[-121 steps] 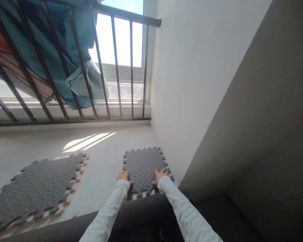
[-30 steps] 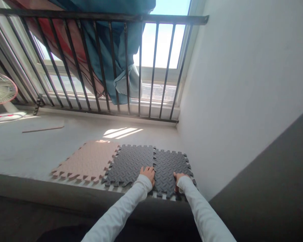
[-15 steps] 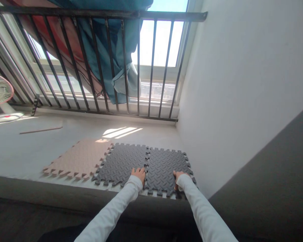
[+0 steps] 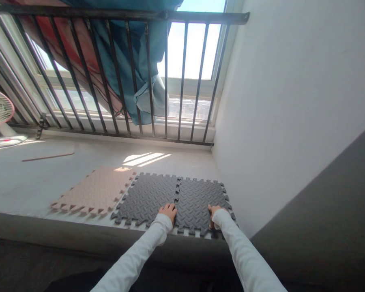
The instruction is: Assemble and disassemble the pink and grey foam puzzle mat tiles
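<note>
Head view: left hand (image 4: 168,211), grip flat, and right hand (image 4: 215,212), grip unclear, apparently steady left mat (image 4: 149,195) against right mat (image 4: 196,200).

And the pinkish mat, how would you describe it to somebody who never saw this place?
Below the black railing is a pale ledge. Leftmost in its row of three lies the pinkish mat, jigsaw-edged. Its light colour stands out: the middle mat and right mat are dark grey.

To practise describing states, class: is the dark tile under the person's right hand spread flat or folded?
Spread flat: the dark tile shows its patterned face up, toothed far and near edges in view, no fold visible.
</note>
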A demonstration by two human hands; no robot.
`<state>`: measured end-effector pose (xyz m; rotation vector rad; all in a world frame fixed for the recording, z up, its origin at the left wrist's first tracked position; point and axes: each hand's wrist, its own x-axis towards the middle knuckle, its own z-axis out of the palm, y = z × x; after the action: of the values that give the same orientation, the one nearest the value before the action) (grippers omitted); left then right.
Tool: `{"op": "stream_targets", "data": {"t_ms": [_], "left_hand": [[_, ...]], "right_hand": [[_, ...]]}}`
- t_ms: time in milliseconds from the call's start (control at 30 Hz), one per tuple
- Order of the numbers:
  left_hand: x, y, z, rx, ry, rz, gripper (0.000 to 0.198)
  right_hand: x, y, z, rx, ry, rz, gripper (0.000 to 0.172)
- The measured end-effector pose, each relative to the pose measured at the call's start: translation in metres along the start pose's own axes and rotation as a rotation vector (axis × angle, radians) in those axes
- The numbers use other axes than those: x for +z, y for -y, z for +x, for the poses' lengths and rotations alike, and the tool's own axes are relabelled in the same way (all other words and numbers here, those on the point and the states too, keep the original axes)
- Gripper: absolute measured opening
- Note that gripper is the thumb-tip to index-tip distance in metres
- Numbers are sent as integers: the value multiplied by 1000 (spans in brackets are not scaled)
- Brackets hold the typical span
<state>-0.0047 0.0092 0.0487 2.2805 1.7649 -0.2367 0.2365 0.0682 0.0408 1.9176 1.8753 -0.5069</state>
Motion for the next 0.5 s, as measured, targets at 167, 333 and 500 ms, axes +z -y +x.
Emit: {"op": "stream_targets", "data": {"t_ms": [167, 333, 500], "left_hand": [[-2, 1, -5, 16, 1, -12, 43], [-8, 0, -1, -3, 52, -6, 41], [-2, 6, 5, 45, 51, -17, 41]], "right_hand": [[-6, 3, -6, 37, 85, -23, 112], [-2, 2, -4, 23, 60, -2, 109], [2, 0, 2, 19, 38, 4, 105]]}}
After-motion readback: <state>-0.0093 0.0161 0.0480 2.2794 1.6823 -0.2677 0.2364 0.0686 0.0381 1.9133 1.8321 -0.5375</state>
